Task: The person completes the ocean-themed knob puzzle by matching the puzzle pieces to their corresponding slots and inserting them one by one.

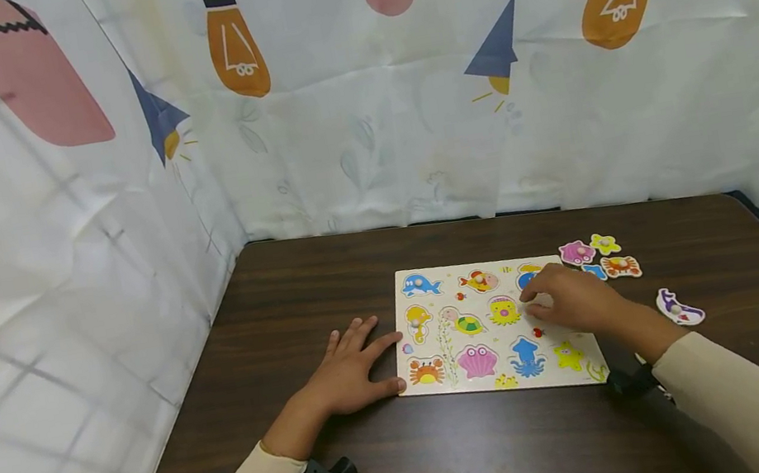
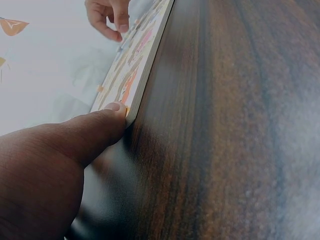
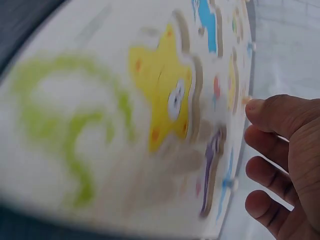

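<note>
A pale wooden puzzle board [image 1: 450,385] with printed sea animals lies flat on the dark table. My left hand [image 1: 352,368] rests with spread fingers at the board's left edge, its thumb [image 2: 107,117] against the near left corner. Over the right half of the board is my right hand [image 1: 578,299], fingers loosely bent beside the yellow octopus piece [image 1: 503,311]. In the right wrist view, the right thumb tip [image 3: 257,111] is right at a small knob. No piece shows lifted in that hand. A blue and yellow fish [image 1: 526,277] is partly hidden behind it.
Loose pieces lie right of the board: a pink one [image 1: 576,252], a yellow star [image 1: 604,243], an orange crab-like one [image 1: 621,266] and a blue one [image 1: 593,272]. A purple piece [image 1: 679,308] lies nearer the right forearm. A patterned white curtain [image 1: 351,157] hangs behind the table.
</note>
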Motion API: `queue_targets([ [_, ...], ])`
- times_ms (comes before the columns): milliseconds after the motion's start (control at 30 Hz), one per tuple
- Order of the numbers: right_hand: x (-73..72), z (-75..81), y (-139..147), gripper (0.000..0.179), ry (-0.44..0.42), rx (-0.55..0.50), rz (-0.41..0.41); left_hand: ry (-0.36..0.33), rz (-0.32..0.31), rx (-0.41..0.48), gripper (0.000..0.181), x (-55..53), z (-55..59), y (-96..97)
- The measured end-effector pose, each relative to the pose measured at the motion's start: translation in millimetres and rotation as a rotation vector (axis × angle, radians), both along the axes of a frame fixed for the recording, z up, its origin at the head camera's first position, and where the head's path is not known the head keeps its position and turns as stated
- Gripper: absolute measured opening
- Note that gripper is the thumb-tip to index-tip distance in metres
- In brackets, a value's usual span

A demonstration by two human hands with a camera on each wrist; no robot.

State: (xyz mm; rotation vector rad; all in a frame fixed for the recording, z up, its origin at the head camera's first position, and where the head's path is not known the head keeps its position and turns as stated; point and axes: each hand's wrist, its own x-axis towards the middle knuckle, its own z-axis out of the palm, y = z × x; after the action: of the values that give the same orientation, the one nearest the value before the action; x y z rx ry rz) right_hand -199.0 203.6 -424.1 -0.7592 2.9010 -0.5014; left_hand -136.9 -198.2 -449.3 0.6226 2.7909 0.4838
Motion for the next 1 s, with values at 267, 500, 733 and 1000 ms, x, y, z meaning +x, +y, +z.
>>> queue_targets([
  [267,9.6,0.7,27.8,0.018,0.009,0.012,-0.051,0.003,0.002,-0.009,0.076,0.1,-2.1,-0.5],
  [500,19.8,2.3,42.8,0.018,0.006,0.014,-0.075,0.008,0.003,-0.016,0.076,-0.2,-3.4,-0.3],
  [733,28.7,2.7,57.3,0.019,0.026,0.021,-0.083,0.002,0.008,-0.036,0.077,-0.2,-3.3,0.9],
  [1000,41.1,1.9,73.6,0.017,0.044,0.009,-0.092,0.004,0.004,-0.02,0.076,-0.7,-1.8,0.4],
])
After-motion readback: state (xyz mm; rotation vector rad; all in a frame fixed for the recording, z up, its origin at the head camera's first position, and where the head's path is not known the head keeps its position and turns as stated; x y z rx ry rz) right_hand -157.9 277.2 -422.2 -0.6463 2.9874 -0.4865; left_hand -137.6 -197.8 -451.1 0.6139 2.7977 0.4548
